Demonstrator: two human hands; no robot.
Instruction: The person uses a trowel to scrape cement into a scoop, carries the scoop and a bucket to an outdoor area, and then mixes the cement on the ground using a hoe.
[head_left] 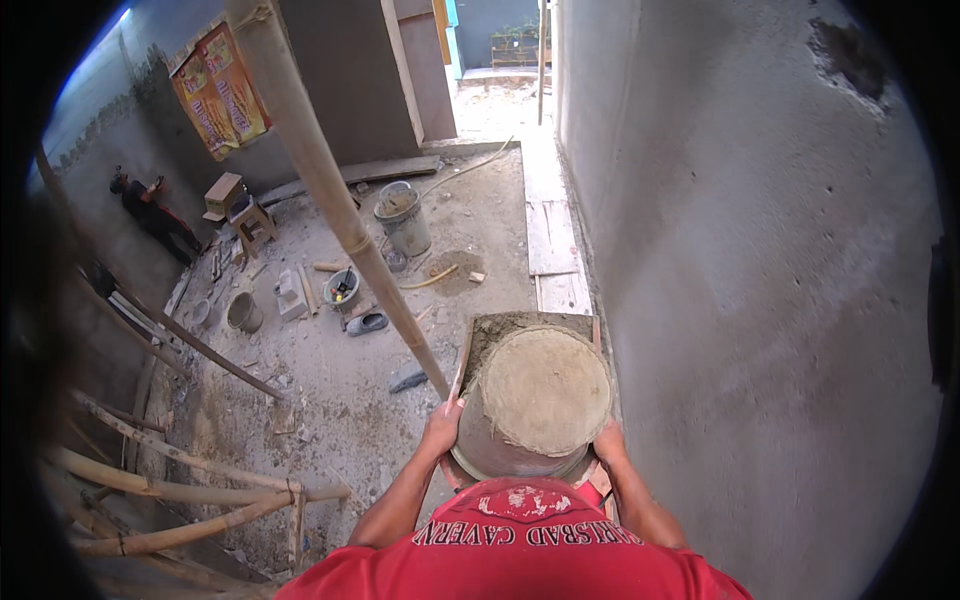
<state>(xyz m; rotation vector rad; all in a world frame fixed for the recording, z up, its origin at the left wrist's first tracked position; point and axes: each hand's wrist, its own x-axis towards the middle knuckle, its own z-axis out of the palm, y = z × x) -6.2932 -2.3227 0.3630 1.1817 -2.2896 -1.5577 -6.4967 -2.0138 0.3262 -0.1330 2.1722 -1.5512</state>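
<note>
In front of my chest is a dark bucket [497, 449] that looks upturned, its round upper face crusted with dry tan mortar. It sits in a shallow wooden-edged tray [597, 334], with wet grey mortar [500, 328] along the far side. My left hand [441, 429] is closed at the bucket's left side, next to the tray's edge. On the opposite side, my right hand [609, 441] grips low by the rim. The fingertips of both hands are partly hidden.
A bamboo pole [335, 205] slants up just left of the tray; bamboo scaffolding [170, 490] stands lower left. A plastered wall [740, 300] rises close on my right. Buckets [405, 225], a tool pail [341, 288] and rubble lie below. Another person [155, 215] stands at far left.
</note>
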